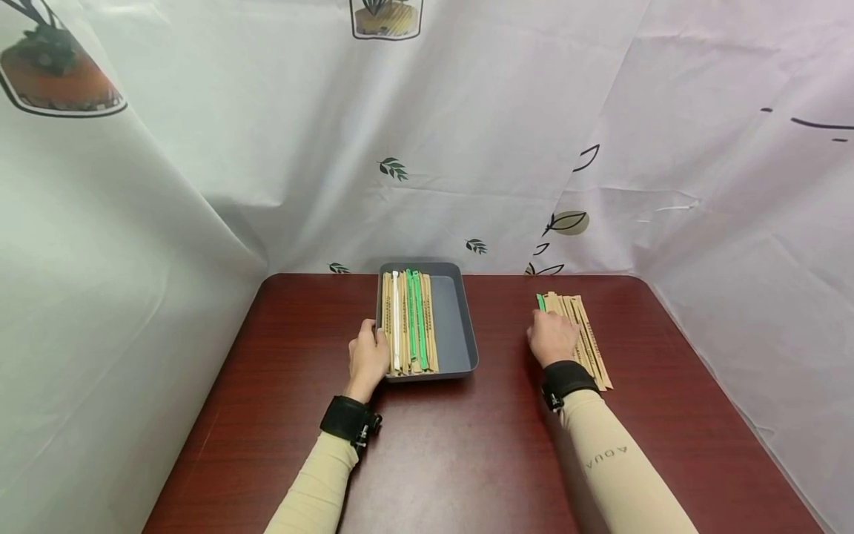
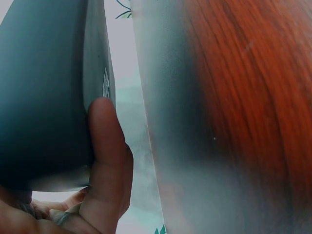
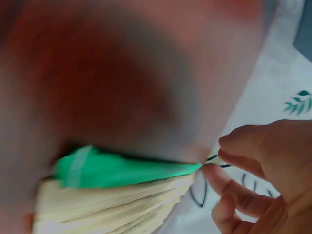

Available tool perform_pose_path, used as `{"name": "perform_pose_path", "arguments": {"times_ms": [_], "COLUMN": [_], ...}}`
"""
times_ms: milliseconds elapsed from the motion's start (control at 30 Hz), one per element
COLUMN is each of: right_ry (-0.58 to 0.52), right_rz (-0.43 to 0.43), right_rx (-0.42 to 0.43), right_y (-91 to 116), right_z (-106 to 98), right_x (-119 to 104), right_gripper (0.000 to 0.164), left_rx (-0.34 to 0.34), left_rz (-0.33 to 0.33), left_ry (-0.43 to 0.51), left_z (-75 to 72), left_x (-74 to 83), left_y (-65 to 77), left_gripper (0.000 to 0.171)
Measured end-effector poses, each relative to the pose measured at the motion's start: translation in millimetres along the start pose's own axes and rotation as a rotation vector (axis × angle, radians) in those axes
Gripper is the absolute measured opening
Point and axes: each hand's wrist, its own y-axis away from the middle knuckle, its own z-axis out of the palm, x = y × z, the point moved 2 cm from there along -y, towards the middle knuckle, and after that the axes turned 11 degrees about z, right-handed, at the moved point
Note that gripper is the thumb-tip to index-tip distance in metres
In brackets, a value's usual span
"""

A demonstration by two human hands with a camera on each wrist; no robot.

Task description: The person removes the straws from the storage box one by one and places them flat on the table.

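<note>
My left hand [image 1: 369, 358] holds the left side of a grey rectangular tray [image 1: 454, 326], its thumb along the tray's wall [image 2: 44, 97] in the left wrist view. Inside the tray, slim wrapped straws [image 1: 432, 326] fill the left part: mostly brown paper, a white one [image 1: 396, 319] and green ones [image 1: 420, 319]. At the right, my right hand [image 1: 552, 337] is over a row of brown paper-wrapped straws [image 1: 587, 341]. In the right wrist view a fingertip meets the far end of a green-wrapped straw [image 3: 117, 168] at the row's left edge; the thumb stands apart from that finger.
The dark red table [image 1: 460, 452] stretches between the tray and the right-hand row. White printed cloth [image 1: 427, 148] hangs behind the table and along both sides. The tray stands near the table's back edge.
</note>
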Motion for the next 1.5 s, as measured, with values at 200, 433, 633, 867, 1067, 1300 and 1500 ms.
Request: {"name": "perform_pose_path", "arguments": {"times_ms": [200, 433, 633, 867, 1067, 1300, 1500], "right_ry": [-0.13, -0.225, -0.215, -0.179, -0.164, -0.153, -0.16], "right_rz": [-0.066, -0.139, -0.213, -0.259, -0.238, -0.225, -0.261], "right_rx": [-0.054, -0.08, -0.078, -0.157, -0.207, -0.232, -0.225], "right_y": [-6, -4, 4, 20, 29, 36, 40], "right_z": [-15, -34, -37, -30, -19, -9, 0], "right_x": [-30, -83, -129, -167, -180, -185, -188], "right_gripper": [0.031, 0.035, 0.031, 0.03, 0.021, 0.018, 0.018], "left_rx": [-0.006, -0.007, -0.008, -0.008, -0.003, 0.006, 0.012], "left_rz": [-0.006, 0.003, 0.003, 0.01, 0.019, 0.018, 0.024], "left_ry": [0.005, 0.002, 0.0, 0.002, 0.007, 0.002, 0.0], "left_z": [-1.1, -2.8, -4.6, -4.1, -3.9, -3.5, -2.5], "left_x": [0.6, 1.2, 2.7, 2.2, 2.4, 4.6, 3.6], "left_y": [0.9, -0.8, -2.7, -2.9, -2.3, -0.6, 0.5], "left_gripper": [0.038, 0.039, 0.039, 0.039, 0.038, 0.037, 0.037]}}
